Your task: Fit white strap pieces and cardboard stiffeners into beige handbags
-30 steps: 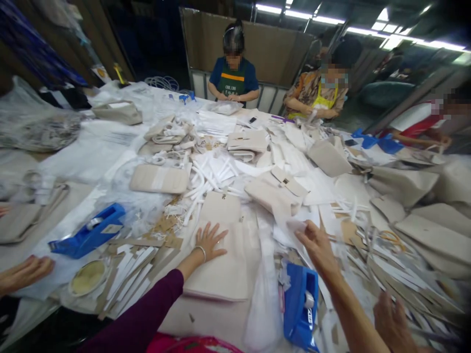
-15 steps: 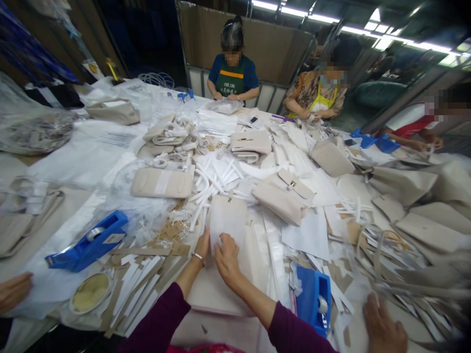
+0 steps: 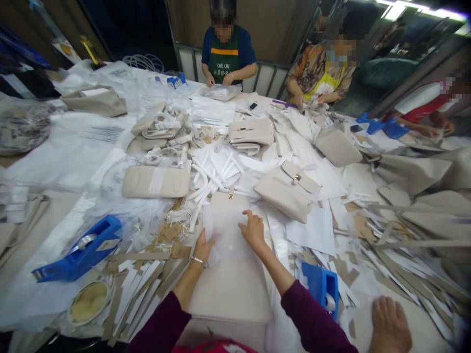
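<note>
A beige bag [image 3: 228,289] lies in front of me, its flap stretched away and a small metal clasp [image 3: 230,196] at the flap's far end. Over the flap is a thin, translucent white sheet [image 3: 226,230]. My left hand [image 3: 201,250], with a bracelet at the wrist, rests at the sheet's left edge, thumb apart from the fingers and lying over the sheet. At the right edge, my right hand [image 3: 254,231] touches the sheet with its fingers spread and bent. The undersides of both hands are hidden.
Blue tape dispensers stand at left [image 3: 79,250] and right [image 3: 322,289]. Paper strips [image 3: 134,291], white tubes [image 3: 211,171] and another beige bag [image 3: 289,189] crowd the table. Another person's hand [image 3: 390,321] rests at lower right. Several co-workers sit across.
My right hand has moved right and up, from the sheet's middle to its right edge, fingers spreading. The sheet now lies wider and flatter. My left hand stays at the left edge.
</note>
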A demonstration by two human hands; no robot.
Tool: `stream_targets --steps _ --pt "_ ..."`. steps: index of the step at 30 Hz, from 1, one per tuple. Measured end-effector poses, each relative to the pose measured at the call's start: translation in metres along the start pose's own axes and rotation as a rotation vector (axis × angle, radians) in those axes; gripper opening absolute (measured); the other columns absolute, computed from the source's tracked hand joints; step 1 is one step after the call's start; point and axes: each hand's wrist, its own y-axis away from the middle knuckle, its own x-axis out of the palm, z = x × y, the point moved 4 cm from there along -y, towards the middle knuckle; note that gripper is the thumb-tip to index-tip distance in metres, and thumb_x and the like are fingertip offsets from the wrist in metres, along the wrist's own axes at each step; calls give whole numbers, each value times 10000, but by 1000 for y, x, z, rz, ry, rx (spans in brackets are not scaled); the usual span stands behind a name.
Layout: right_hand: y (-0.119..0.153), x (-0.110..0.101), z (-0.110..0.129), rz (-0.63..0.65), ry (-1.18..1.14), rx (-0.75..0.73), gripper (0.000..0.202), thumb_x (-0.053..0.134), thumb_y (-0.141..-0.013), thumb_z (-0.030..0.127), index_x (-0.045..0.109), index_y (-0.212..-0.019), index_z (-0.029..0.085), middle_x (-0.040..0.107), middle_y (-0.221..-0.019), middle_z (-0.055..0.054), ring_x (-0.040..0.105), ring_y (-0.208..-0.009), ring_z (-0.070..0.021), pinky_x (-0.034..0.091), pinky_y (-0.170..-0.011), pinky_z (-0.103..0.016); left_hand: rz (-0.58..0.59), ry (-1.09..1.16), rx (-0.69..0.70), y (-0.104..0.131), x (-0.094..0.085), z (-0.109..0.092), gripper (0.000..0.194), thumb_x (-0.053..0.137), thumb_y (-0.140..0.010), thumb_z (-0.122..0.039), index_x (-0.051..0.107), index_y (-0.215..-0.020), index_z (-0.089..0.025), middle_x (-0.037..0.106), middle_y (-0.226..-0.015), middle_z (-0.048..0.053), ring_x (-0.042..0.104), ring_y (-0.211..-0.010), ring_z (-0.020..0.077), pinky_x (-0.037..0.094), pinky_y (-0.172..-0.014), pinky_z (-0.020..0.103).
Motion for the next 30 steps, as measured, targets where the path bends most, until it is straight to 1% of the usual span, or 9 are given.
stream_targets --steps 2,4,9,13,17,20,24,27,30 --pt "-13 8 -9 112 9 70 370 587 -748 211 492 -1099 273 584 -946 -45 506 -968 -241 315 -841 -376 18 2 -11 -2 0 3 472 666 -590 -199 595 -1054 -151 688 -1002 82 604 -1019 263 418 -951 410" --pt "-17 16 -13 140 7 93 413 593 -719 177 482 -1100 293 565 -961 -29 513 -944 -218 287 -849 -373 16 2 -22 -2 -1 4 469 670 -577 -207 599 -1036 -147 683 -1029 93 599 -1029 270 425 -939 403" --pt "-16 17 -12 49 -48 77 483 518 -637 62 497 -1059 295 484 -1081 -24 515 -870 -160 262 -882 -372 -21 -45 -1 -1 -1 2 471 699 -581 -263 596 -1028 -155 685 -989 78 597 -1015 261 443 -917 379" --pt "-11 -1 -6 -94 -218 -48 396 435 -627 55 530 -965 237 490 -1041 -27 506 -947 -183 307 -875 -345 -9 -38 12 1 3 -1 550 728 -614 -320 524 -1094 -148 672 -986 80 621 -946 234 471 -889 386" --pt "7 -18 0 -233 -286 -164 370 386 -651 42 543 -941 209 473 -1132 -63 495 -1011 -195 360 -842 -321 27 -29 8 5 10 -9 706 758 -628 -350 403 -1212 -173 641 -1089 115 619 -984 241 482 -891 413" --pt "19 -22 5 -260 -259 -213 331 352 -683 23 553 -873 205 508 -1082 -60 495 -1019 -200 363 -860 -339 33 -67 25 9 15 -15 857 761 -641 -355 275 -1327 -190 621 -1138 132 604 -1038 255 451 -943 437" --pt "25 -23 7 -237 -334 -212 318 320 -703 26 557 -820 202 500 -970 -55 516 -923 -176 414 -781 -296 -3 -205 85 12 18 -22 1013 761 -645 -326 118 -1420 -213 574 -1214 132 567 -1103 254 396 -1006 437" --pt "28 -26 -1 -195 -360 -186 307 337 -688 37 571 -803 198 485 -1021 -67 515 -937 -179 437 -745 -282 -8 -316 159 13 18 -27 1033 730 -652 -254 61 -1439 -223 480 -1329 143 503 -1184 260 354 -1043 435" --pt "35 -31 -17 -132 -305 -135 301 360 -664 33 579 -793 194 497 -1013 -71 526 -901 -180 449 -774 -304 -64 -477 220 13 13 -29 969 642 -646 -141 97 -1444 -211 267 -1485 135 342 -1317 280 273 -1095 426"
